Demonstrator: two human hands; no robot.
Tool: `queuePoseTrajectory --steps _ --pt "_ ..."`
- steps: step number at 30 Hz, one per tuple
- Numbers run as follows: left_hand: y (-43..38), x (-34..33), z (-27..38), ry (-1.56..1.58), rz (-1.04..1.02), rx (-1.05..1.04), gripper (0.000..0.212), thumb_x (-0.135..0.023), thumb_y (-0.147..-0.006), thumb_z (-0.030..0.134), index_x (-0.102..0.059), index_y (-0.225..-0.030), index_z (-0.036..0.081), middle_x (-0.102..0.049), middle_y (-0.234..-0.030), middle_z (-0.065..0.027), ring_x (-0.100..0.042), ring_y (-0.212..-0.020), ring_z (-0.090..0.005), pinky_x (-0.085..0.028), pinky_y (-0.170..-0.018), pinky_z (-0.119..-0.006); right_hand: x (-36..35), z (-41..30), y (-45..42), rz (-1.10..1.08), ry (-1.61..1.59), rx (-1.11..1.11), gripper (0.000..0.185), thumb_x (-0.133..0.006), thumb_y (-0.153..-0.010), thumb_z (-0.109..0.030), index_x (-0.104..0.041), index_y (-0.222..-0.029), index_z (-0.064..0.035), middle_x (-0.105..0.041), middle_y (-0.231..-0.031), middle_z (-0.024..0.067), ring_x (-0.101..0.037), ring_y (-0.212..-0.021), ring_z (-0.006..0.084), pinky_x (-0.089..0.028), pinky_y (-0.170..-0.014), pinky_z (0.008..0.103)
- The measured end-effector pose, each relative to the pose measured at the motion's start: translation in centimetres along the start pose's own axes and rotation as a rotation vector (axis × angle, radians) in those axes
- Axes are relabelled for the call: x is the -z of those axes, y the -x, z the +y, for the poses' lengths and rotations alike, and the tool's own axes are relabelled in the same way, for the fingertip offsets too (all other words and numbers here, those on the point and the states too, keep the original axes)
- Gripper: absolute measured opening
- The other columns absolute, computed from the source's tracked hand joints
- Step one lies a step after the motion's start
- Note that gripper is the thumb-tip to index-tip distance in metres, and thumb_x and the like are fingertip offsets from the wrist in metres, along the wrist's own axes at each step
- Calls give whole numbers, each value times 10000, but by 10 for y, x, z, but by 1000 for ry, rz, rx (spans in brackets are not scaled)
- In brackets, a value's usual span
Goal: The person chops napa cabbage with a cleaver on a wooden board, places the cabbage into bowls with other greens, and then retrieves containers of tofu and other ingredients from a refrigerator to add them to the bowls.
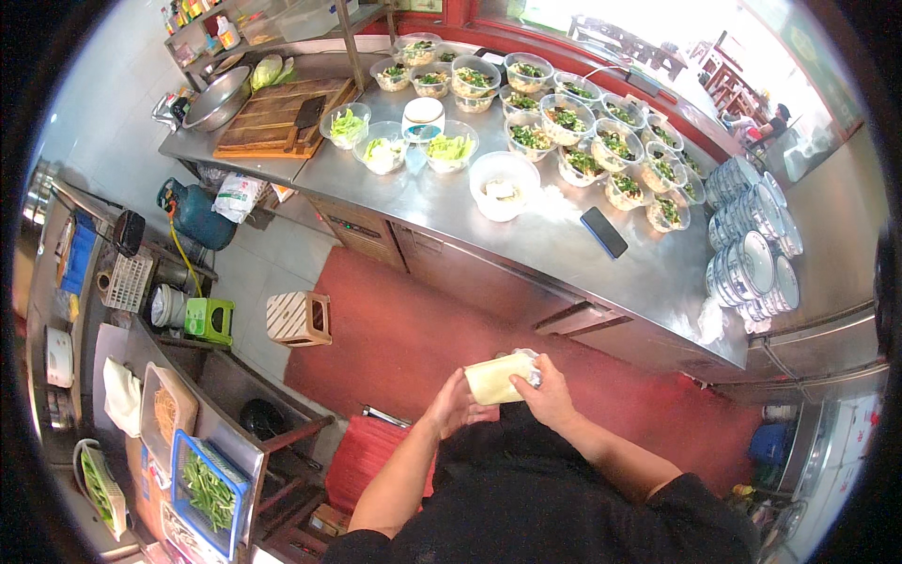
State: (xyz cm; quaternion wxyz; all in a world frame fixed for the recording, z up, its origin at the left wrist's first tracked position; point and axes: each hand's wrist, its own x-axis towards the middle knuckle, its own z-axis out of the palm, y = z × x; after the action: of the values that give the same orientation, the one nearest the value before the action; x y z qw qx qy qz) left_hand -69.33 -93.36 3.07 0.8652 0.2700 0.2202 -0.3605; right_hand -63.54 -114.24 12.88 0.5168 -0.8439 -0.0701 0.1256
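Note:
Close to my body, above the red floor, both hands are on a pale yellow, roll-like packet [497, 379] whose exact kind I cannot tell. My right hand [552, 395] grips its right end, where crinkled clear wrapping shows, with the thumb on the front. My left hand [451, 407] supports its left end, fingers spread beneath. Beyond them, on the steel counter [437, 204], stand a white plastic tub [504, 187] with pale contents, a small kitchen scale [423, 118], clear bowls of lettuce [449, 149] and several stacked clear bowls of food topped with chopped greens [566, 120].
A smartphone [604, 233] lies near the counter's front edge; patterned bowls [741, 268] are stacked at its right end. A cleaver [306, 120] rests on a wooden board [257, 116]. A plastic stool [299, 319] stands on the floor. Lower left is a blue basket of greens [210, 493].

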Motion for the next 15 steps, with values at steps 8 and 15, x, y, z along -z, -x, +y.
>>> queuePoseTrajectory --steps 8,15 --pt "-23 5 52 174 -22 8 651 -369 -1017 600 -507 -1462 146 -625 -1365 -131 -659 -1153 -376 -566 -917 -499 -24 -15 -72 -247 -29 124 318 -765 -901 -164 -564 -1090 -6 -705 -979 132 -674 -924 158 -549 -784 349" --pt "-54 30 162 384 172 -174 519 -461 -1007 379 -540 -1401 51 -641 -1327 -153 -667 -1140 -314 -544 -981 -490 -57 -28 -195 -457 -31 241 394 -756 -894 -329 -529 -1038 -40 -671 -876 246 -676 -840 467 -533 -691 498"
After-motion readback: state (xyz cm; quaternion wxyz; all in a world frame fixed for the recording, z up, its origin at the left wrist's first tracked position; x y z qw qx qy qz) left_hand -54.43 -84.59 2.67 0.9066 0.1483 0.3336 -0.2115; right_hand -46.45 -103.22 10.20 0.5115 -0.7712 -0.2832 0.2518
